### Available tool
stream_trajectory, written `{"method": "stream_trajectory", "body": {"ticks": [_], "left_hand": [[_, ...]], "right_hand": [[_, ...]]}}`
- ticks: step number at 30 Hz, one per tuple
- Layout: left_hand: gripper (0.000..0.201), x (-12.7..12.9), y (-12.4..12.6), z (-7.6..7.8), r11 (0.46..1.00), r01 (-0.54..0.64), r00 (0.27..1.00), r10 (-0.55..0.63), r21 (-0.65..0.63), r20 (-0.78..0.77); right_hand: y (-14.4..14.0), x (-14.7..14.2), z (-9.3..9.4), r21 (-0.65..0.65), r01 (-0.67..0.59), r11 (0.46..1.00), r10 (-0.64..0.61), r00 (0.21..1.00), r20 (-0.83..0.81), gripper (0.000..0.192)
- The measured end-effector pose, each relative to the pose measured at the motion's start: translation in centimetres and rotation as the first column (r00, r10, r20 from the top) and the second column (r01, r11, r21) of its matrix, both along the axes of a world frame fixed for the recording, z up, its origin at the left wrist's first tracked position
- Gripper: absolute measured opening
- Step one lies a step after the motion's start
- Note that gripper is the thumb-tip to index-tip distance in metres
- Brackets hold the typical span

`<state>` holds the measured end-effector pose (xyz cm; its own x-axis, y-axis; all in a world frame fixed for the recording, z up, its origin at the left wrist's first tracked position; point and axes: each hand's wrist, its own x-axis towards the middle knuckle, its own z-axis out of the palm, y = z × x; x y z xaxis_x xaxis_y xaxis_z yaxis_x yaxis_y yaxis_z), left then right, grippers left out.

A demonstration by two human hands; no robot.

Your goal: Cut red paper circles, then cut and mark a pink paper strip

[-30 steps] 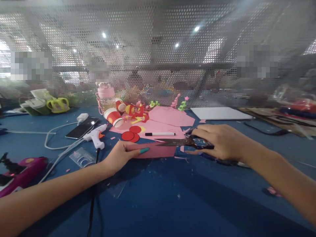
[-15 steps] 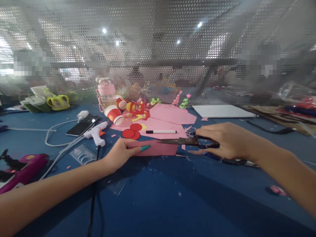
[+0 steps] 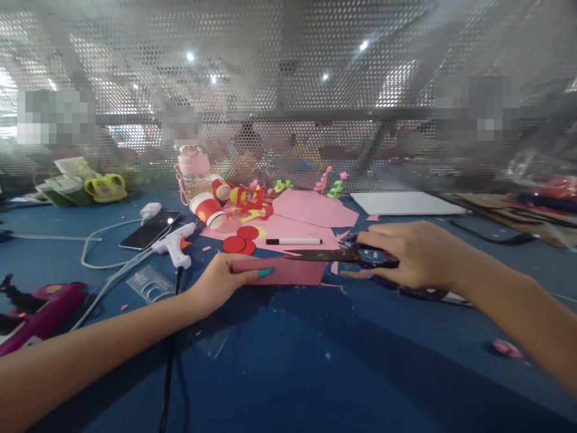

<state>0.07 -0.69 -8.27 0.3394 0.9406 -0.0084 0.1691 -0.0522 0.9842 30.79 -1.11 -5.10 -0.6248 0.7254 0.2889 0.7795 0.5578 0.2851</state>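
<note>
My left hand (image 3: 229, 279) pinches the left end of a folded-looking strip of pink paper (image 3: 297, 272), its thumb with a teal nail lying on top. In my right hand (image 3: 406, 255) is a pair of scissors (image 3: 333, 255), fingers through the handles. The dark blades point left and lie along the paper's upper edge. Just behind the blades rests a white marker (image 3: 295, 242) with a black cap. Red paper circles (image 3: 234, 244) lie behind my left hand, beside larger pink sheets (image 3: 311, 209).
To the left are a white glue gun (image 3: 175, 243), a phone (image 3: 151, 229), a clear plastic stencil (image 3: 151, 284) and a purple power strip (image 3: 49, 307). Behind stand a pink-lidded bottle (image 3: 193, 171) and a red paper cup (image 3: 207, 209). A white board (image 3: 408, 203) lies back right.
The scissor blades have closed together along the paper's upper edge, and my right hand's fingers have drawn in slightly. My left hand keeps its hold on the pink paper.
</note>
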Motion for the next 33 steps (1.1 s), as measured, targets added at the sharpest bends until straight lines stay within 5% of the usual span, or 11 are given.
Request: {"method": "stream_trajectory", "body": {"ticks": [4,7,11,16,20,22,27,33], "left_hand": [[0.019,-0.1,0.2,-0.4,0.995,-0.102,0.993,0.101,0.008,0.064],[0.022,-0.2,0.5,-0.8,0.990,-0.139,0.971,0.141,-0.020,0.194],[0.027,-0.1,0.5,-0.7,0.992,-0.092,0.942,0.114,-0.085,0.315],[0.040,0.2,0.1,-0.1,0.985,-0.076,0.927,0.126,-0.152,0.353],[0.034,-0.1,0.1,-0.5,0.992,-0.007,0.938,0.049,-0.123,0.342],[0.028,-0.3,0.2,-0.6,0.993,0.042,0.951,-0.007,-0.107,0.308],[0.025,-0.3,0.0,-0.5,0.991,0.052,0.977,-0.024,-0.127,0.213],[0.025,-0.1,-0.1,-0.3,0.994,0.021,0.983,-0.001,-0.107,0.184]], "right_hand": [[0.0,-1.5,-0.3,0.015,0.267,0.964,-0.265,0.960,-0.091,0.029],[0.2,-3.0,-0.8,-0.094,0.545,0.833,-0.551,0.804,-0.222,0.027],[0.6,-4.2,-2.2,-0.250,0.619,0.744,-0.667,0.668,-0.331,0.023],[0.3,-5.1,-3.8,-0.287,0.525,0.801,-0.596,0.665,-0.449,0.023],[-0.9,-6.2,-4.0,-0.022,0.343,0.939,-0.262,0.673,-0.691,0.043],[-1.5,-7.0,-3.9,-0.054,0.141,0.989,-0.127,0.585,-0.801,0.052],[-2.5,-8.8,-4.4,-0.387,-0.256,0.886,-0.293,0.336,-0.895,0.052],[-2.3,-9.3,-4.9,-0.498,-0.350,0.794,-0.453,0.207,-0.867,0.043]]}}
